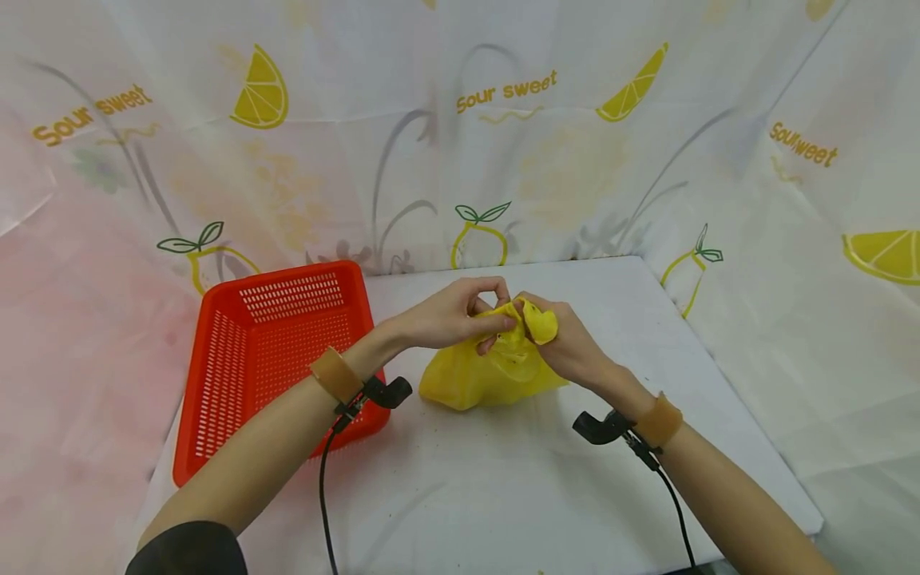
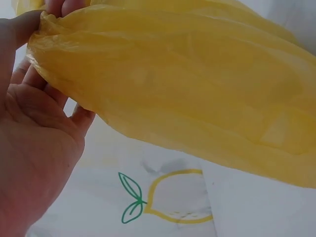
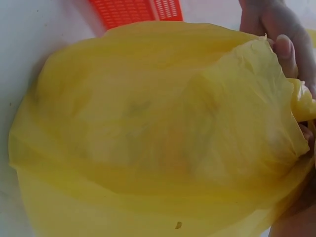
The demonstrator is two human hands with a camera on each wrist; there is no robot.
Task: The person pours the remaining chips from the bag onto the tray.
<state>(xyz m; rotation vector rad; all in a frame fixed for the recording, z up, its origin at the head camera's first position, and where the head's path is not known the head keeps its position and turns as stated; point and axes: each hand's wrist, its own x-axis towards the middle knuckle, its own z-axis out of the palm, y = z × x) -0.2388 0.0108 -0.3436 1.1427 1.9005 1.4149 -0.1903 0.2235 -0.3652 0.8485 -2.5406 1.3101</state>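
Observation:
A yellow plastic bag [image 1: 467, 377], bulging low down, sits on the white table with its top gathered up. My left hand [image 1: 460, 314] pinches the edge of the gathered top between thumb and fingers. From the other side my right hand [image 1: 573, 343] grips the bunched neck, and a twisted loop of plastic sticks out beside its fingers. The left wrist view has the bag [image 2: 173, 94] stretched away from the left thumb. Through the thin film of the bag [image 3: 123, 128], the right wrist view gives only blurred, dim shapes of the contents. My right fingers are partly hidden behind plastic.
A red plastic basket [image 1: 287, 319] with slotted walls stands left of the bag, partly behind my left forearm. The white table [image 1: 460, 495] ends at a curtain [image 1: 575, 184] printed with lemons. Black cables [image 1: 325, 487] run from the wrist cameras towards the front.

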